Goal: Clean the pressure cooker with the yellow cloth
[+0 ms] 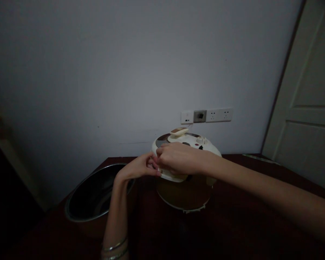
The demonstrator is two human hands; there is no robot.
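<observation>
Cream pressure-cooker lid (pixel 191 139) between both hands (pixel 176 158)

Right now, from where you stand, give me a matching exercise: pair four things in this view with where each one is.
Things:
1. Right hand
2. Metal inner pot
3. White wall sockets
4. Cream pressure cooker lid

Places:
A. Fixed to the wall
B. Resting on the lid's top
C. Touched by both hands
D. Left of the hands, at the edge of the dark wooden table

Pairs: 1-B, 2-D, 3-A, 4-C.
</observation>
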